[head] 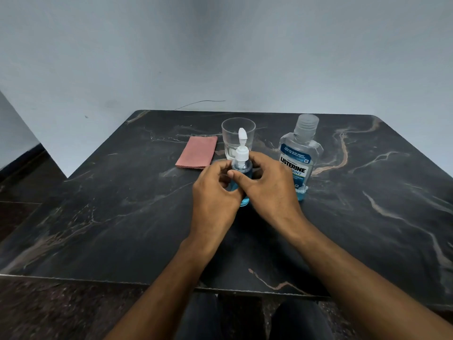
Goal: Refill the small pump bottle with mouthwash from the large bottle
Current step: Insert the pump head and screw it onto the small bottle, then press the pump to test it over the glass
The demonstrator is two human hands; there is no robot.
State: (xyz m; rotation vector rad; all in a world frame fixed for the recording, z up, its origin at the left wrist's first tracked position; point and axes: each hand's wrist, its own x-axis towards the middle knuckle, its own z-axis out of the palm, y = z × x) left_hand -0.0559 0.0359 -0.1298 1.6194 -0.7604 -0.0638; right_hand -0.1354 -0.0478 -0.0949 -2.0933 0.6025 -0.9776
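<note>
Head view, hands (245, 190) hiding pump bottle (242, 168) base

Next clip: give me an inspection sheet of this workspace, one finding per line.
Surface: dark marbled table, dry where visible.
Job's things: small pump bottle upright, pump on, blue liquid inside; large bottle upright, capped, nearly empty.
Clutter: empty glass behind the pump bottle; folded pink cloth to its left.
Hands: left hand and right hand wrapped around the pump bottle.
Cables: thin wire on the wall.
Surroundings: plain wall.
</note>
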